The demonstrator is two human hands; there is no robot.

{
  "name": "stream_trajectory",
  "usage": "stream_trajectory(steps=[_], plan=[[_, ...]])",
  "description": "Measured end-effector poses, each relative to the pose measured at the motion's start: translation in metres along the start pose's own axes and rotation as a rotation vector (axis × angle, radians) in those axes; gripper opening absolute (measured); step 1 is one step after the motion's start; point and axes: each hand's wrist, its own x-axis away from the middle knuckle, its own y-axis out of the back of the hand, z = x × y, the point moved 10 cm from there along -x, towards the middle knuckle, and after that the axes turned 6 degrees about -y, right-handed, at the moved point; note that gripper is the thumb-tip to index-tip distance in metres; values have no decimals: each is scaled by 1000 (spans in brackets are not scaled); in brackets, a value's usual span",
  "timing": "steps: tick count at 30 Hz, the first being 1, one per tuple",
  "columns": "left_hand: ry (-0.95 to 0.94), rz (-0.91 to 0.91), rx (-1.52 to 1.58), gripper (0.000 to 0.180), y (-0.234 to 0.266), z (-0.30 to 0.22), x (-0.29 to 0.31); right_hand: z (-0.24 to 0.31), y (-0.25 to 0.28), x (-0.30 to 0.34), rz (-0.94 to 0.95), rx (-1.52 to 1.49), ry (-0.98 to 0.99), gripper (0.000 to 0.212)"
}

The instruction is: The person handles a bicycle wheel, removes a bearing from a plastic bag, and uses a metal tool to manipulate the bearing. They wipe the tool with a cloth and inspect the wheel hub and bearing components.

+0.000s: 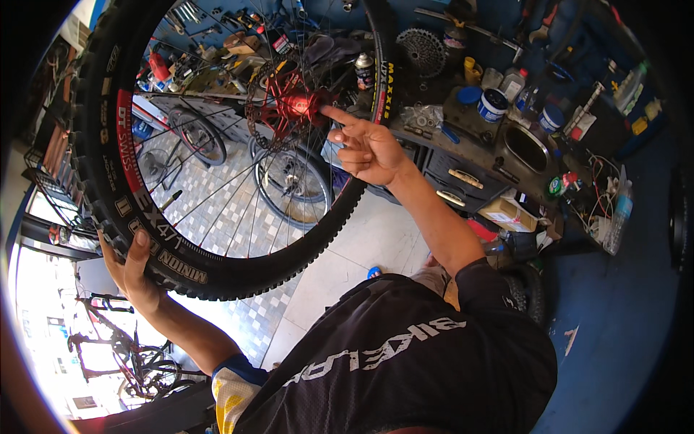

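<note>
A bicycle wheel with a black knobby tyre is held up, tilted, in front of me. At its centre sits a red hub with a brake disc beside it. My left hand grips the tyre at the lower left, thumb on the near sidewall and fingers round the outside. My right hand is at the hub; its index finger is stretched out to the axle end, where the fingertip is hidden. The other fingers of that hand are curled.
A cluttered workbench runs along the far side and right, with a cassette, a spray can and a white-blue tub. Other bicycle wheels stand beyond, on the tiled floor. Bicycles stand at the lower left.
</note>
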Motion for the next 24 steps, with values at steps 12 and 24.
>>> stream_trajectory(steps=[12, 24], plan=[[-27, -33, -77, 73, -5, -3, 4, 38, 7, 3, -294, 1275, 351, 77], [-3, 24, -24, 84, 3, 5, 2, 60, -51, 12, -618, 2733, 646, 57]])
